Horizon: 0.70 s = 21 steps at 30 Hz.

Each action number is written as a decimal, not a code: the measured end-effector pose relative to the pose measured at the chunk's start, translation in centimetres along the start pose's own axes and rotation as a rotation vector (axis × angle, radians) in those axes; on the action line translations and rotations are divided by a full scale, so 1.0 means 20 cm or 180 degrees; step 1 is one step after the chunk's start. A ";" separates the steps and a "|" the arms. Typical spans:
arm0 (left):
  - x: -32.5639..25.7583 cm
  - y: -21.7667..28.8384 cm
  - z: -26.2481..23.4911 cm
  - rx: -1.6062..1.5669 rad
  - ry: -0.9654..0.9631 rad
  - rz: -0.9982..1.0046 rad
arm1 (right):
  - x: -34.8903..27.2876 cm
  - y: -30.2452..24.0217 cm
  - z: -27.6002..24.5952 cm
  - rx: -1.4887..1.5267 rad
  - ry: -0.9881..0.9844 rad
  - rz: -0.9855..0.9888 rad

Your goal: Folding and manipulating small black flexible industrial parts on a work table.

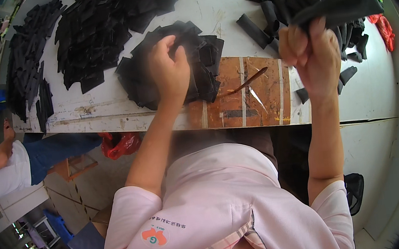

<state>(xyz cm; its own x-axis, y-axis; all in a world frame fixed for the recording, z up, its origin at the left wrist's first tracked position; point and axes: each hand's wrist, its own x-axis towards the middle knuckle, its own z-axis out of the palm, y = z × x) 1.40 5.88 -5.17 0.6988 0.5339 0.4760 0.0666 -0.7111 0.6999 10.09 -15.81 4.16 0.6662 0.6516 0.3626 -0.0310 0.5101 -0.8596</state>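
Note:
My right hand [315, 58] is raised above the right side of the table, its fingers closed on a black fabric tube [349, 8] that points off to the right and widens at its far end. Over a heap of flat black fabric pieces [148, 88] hovers my left hand [169, 71], thumb and forefinger apart, with nothing seen between them. Slight blur hides whether its fingertips touch the heap. Beneath the right hand and beyond it lie many rolled black fabric tubes [254, 30].
A brown taped board [266, 99] at the table's front edge bears a thin dark stick-like tool [249, 79]. Larger black stacks [91, 33] cover the far left. A red plastic bag [383, 32] lies at right. Another person [5, 165] sits at left near a red bag [120, 144].

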 end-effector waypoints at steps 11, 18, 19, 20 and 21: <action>0.21 -0.37 0.16 0.1636 -0.1048 -0.0561 | -0.36 0.28 0.15 -0.0858 0.1564 0.1634; 0.26 -0.52 0.16 0.1649 -0.0887 -0.0104 | -0.39 0.31 0.29 -0.1180 0.1037 0.2075; 0.25 -0.52 0.16 0.1649 -0.0879 -0.0097 | -0.40 0.32 0.31 -0.1181 0.1036 0.2065; 0.25 -0.53 0.15 0.1544 -0.0909 -0.0348 | -0.40 0.33 0.33 -0.1120 0.1004 0.2081; 0.25 -0.53 0.13 0.1436 -0.0934 -0.0601 | -0.40 0.33 0.34 -0.1059 0.0967 0.2097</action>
<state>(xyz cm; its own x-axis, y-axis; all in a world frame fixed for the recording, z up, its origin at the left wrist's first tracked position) 6.09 14.90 -11.69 0.8096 0.5670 0.1518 0.4621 -0.7751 0.4310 -0.62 -13.81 -2.05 0.7637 0.5547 -0.3302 -0.2970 -0.1523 -0.9427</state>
